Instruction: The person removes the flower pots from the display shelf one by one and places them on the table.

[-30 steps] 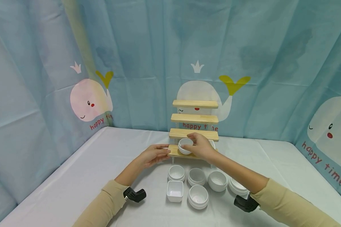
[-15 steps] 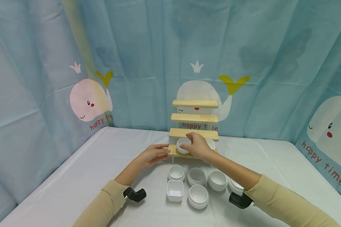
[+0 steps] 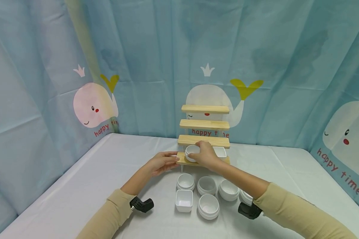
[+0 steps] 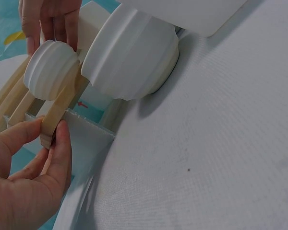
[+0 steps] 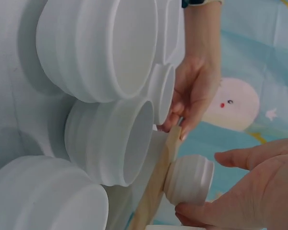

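A tiered stand with pale wooden boards stands at the back of the table. My left hand pinches the left end of its lowest board between thumb and fingers. On that same board sits a small round white pot with a ridged side. My right hand holds this pot, thumb at the near side and fingers behind, from the right. A square white pot stands on the board to the right, partly hidden by the right hand.
Several round white pots, such as one in front, stand on the white-covered table before the stand. A square white pot is among them. One at the right is partly behind the right forearm. A blue curtain hangs behind.
My right hand has shifted the round pot slightly left along the lowest board, and more of the square pot shows behind it. The left hand has stayed in place.
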Demonstrator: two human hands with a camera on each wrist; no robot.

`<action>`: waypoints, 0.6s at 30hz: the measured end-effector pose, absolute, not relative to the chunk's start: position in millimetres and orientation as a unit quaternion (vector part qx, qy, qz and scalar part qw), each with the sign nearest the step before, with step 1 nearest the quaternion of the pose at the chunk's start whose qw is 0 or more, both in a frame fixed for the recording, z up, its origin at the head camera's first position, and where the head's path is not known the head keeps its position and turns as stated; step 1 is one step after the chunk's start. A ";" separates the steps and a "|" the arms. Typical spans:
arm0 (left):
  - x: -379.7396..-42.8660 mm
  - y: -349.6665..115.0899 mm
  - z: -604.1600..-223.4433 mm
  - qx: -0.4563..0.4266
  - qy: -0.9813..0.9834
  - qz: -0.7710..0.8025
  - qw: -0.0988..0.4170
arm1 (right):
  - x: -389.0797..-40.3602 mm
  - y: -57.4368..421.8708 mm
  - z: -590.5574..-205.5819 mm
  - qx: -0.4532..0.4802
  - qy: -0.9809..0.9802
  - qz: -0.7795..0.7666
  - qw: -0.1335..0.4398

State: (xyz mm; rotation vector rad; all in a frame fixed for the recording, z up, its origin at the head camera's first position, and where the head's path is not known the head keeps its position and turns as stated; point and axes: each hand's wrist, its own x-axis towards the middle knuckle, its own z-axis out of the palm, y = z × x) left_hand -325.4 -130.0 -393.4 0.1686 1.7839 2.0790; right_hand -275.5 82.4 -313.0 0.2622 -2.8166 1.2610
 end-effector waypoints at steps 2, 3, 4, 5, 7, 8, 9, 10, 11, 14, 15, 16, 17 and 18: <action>-325.9 -130.1 -393.8 0.058 0.637 0.743 0.198 | -274.7 80.6 -314.1 0.081 -0.909 0.409 0.015; -326.1 -130.1 -394.0 0.061 0.637 0.742 0.198 | -274.4 79.9 -314.4 0.080 -0.909 0.409 0.013; -326.3 -130.2 -394.2 0.063 0.638 0.741 0.199 | -274.1 79.2 -314.4 0.079 -0.908 0.412 0.013; -326.6 -130.2 -394.4 0.065 0.639 0.740 0.199 | -273.6 78.5 -314.1 0.080 -0.907 0.412 0.015; -326.6 -130.0 -394.2 0.064 0.638 0.741 0.199 | -273.1 77.4 -313.5 0.082 -0.905 0.417 0.020; -326.5 -130.0 -394.0 0.064 0.639 0.740 0.199 | -273.1 76.9 -313.3 0.081 -0.903 0.420 0.020; -326.2 -130.1 -393.8 0.064 0.639 0.741 0.199 | -273.0 76.6 -313.2 0.080 -0.903 0.422 0.022; -325.9 -130.4 -393.5 0.064 0.638 0.741 0.199 | -272.9 76.2 -313.3 0.079 -0.902 0.424 0.023; -325.5 -130.7 -393.2 0.064 0.638 0.741 0.199 | -272.7 75.8 -313.5 0.076 -0.900 0.429 0.023; -323.9 -132.1 -392.2 0.074 0.634 0.744 0.199 | -272.6 75.4 -315.2 0.062 -0.891 0.450 0.016; -323.3 -132.6 -391.7 0.079 0.630 0.746 0.201 | -272.4 75.3 -315.7 0.059 -0.888 0.456 0.014; -322.7 -133.0 -391.2 0.082 0.629 0.747 0.201 | -272.4 75.1 -316.3 0.056 -0.885 0.461 0.012; -322.3 -133.3 -390.9 0.085 0.628 0.747 0.201 | -272.6 75.2 -317.1 0.052 -0.883 0.467 0.011; -321.9 -133.5 -390.8 0.087 0.627 0.748 0.201 | -273.0 75.4 -317.7 0.051 -0.881 0.470 0.012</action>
